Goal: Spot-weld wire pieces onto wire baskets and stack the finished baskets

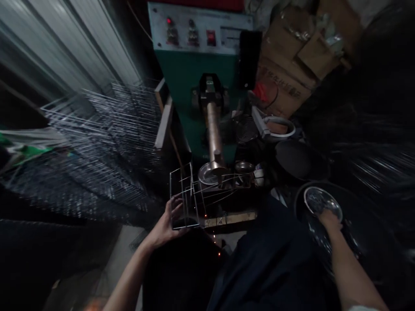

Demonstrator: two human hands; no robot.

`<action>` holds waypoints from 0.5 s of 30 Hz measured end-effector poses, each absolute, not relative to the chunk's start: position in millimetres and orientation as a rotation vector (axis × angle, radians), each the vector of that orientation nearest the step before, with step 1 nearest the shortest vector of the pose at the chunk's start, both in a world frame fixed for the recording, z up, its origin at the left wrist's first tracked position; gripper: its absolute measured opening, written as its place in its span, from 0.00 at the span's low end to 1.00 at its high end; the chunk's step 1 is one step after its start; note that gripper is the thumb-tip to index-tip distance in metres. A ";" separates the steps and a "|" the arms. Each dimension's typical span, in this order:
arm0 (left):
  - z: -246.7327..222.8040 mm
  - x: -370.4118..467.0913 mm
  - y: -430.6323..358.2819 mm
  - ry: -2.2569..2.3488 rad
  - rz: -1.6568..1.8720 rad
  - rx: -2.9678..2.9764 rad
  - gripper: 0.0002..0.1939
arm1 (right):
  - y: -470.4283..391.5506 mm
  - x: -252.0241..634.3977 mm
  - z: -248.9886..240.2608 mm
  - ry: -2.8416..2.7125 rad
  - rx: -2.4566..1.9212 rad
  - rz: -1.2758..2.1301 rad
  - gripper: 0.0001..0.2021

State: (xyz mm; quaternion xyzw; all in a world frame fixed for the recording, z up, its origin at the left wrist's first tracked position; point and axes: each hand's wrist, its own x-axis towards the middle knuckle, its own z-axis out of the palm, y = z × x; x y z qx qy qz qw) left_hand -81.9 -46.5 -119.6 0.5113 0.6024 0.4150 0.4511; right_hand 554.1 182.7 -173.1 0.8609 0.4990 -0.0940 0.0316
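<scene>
My left hand [168, 224] grips the lower left end of a thin wire frame [184, 196], its fingers curled round the wires. The frame reaches right, below the copper-coloured arm [214, 134] of a green machine [181, 73]. A few orange sparks fall beneath it. On the right, my right hand [329, 220] reaches into a round metal bowl [337, 207] that stands on a large dark round container. Its fingertips are blurred among small shiny pieces, so what they hold, if anything, cannot be made out.
Stacked wire racks [123, 125] fill the left side. Cardboard boxes [285, 65] stand at the back right, near a grey oval ring [285, 125]. A wooden bar [230, 219] lies below the machine arm. More blurred wire pieces [382, 172] are at the far right.
</scene>
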 end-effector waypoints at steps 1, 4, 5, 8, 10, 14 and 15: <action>-118.4 -81.4 -46.3 1.506 1.019 1.269 0.53 | 182.8 557.8 -181.2 1.459 2.641 -0.340 0.20; -116.5 -74.6 -55.7 1.566 0.992 1.321 0.49 | 194.6 568.6 -198.8 1.361 2.596 -0.480 0.26; -116.9 -70.3 -62.6 1.587 0.976 1.359 0.50 | 200.0 573.0 -202.7 1.361 2.578 -0.520 0.27; -118.4 -54.1 -91.1 1.675 0.894 1.521 0.55 | 212.4 584.7 -210.9 1.416 2.529 -0.600 0.26; -114.9 -43.2 -110.1 1.713 0.858 1.605 0.55 | 215.7 588.8 -214.4 1.473 2.508 -0.618 0.22; -90.0 -27.2 -127.3 1.606 1.113 1.588 0.57 | 213.5 592.2 -214.4 1.635 2.483 -0.597 0.14; -81.3 -24.1 -126.1 1.551 1.215 1.544 0.57 | 212.4 593.9 -212.6 1.685 2.484 -0.576 0.12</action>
